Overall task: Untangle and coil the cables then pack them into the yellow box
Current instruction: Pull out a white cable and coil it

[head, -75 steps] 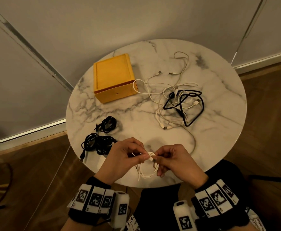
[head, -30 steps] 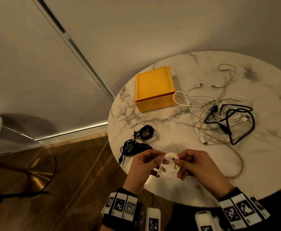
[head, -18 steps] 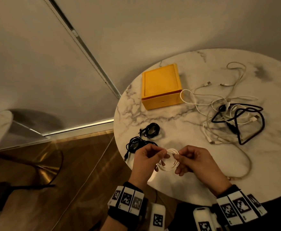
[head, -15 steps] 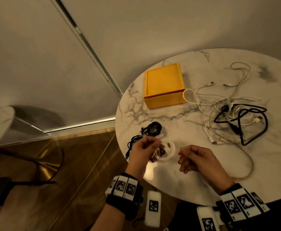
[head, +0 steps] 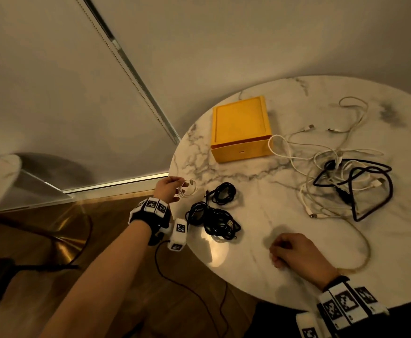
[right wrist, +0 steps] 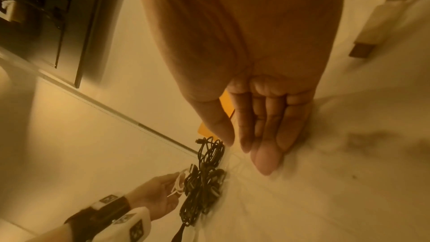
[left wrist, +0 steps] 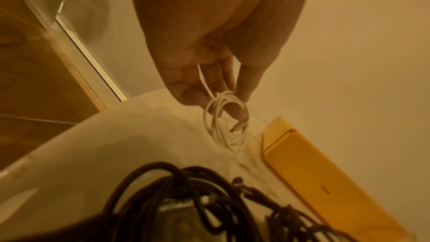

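My left hand [head: 178, 189] pinches a small coiled white cable [head: 187, 189] at the left edge of the marble table [head: 260, 240]. In the left wrist view the white coil [left wrist: 224, 124] hangs from the thumb and fingers of my left hand [left wrist: 230, 102], its lower loops close to the tabletop. My right hand [head: 276, 250] rests on the table near the front, loosely curled and empty. In the right wrist view my right hand [right wrist: 246, 146] has relaxed fingers. The yellow box [head: 241, 128] stands shut at the back left. A tangle of white and black cables [head: 341, 176] lies to the right.
Two coiled black cables [head: 221, 193] [head: 213, 220] lie between my hands, just right of the white coil. They fill the foreground of the left wrist view as black coils [left wrist: 186, 200]. Wooden floor and a wall rail lie left of the table.
The right hand let go of the white coil and dropped to the table. The left hand carried the coil left and away, past the black coils, to the table's left edge.
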`<state>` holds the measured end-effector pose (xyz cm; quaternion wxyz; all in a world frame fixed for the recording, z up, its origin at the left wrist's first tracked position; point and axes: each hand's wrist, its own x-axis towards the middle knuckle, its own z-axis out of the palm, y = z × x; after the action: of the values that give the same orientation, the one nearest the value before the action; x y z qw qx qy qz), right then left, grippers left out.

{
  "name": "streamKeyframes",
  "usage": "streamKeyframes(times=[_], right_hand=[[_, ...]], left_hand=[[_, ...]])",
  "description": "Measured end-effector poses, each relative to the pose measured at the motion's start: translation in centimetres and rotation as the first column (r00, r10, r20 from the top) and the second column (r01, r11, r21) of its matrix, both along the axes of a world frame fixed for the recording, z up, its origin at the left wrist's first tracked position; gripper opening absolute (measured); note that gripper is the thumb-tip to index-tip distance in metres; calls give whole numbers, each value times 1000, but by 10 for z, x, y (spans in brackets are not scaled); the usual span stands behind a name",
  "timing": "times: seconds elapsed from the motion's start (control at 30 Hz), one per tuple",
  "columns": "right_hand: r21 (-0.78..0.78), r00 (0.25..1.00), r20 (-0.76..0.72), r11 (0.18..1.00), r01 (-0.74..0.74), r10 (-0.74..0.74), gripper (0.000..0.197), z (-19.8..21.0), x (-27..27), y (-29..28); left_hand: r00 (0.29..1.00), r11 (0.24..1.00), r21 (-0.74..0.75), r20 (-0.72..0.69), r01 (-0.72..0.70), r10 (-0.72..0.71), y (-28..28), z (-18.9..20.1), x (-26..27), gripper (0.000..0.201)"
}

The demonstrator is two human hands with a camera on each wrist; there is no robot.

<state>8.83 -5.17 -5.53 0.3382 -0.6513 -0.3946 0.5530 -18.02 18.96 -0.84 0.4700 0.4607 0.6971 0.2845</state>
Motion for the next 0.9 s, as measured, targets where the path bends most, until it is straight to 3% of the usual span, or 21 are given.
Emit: streamKeyframes(times=[0.13,0.2,0.43,0.6,0.73,0.8,0.9], right_hand=[[-3,999,-32,1000,19,-19,15,1,2,-1],[-10,998,-57,999,35,-35,15,0,3,0],[-14,993,-81,996,88,-89,14,-5,2,-1],[-3,993,-75,996,92,-92,16,-8,2,-3],[7,992,-79,995,101,-100,14,-7,3,-5],[4,990,-90,994,107,-107,13,-7,3,-5],[-3,985,-125,993,118,-118,14,-5,3,-5]], left_hand=[[970,990,-47,-196,135,-142,8,-16,8,3],[941,984,-11,-291,180,-176,8,-23,8,10],[928,975,26,-313,220,-201,1,-20,1,13],[845,949,22,-463,314,-269,-2,-24,-4,19],[709,922,-30,-629,386,-317,5,-23,3,20],[736,949,-29,-625,312,-261,11,-18,3,16],[845,975,35,-507,218,-171,22,0,4,23]])
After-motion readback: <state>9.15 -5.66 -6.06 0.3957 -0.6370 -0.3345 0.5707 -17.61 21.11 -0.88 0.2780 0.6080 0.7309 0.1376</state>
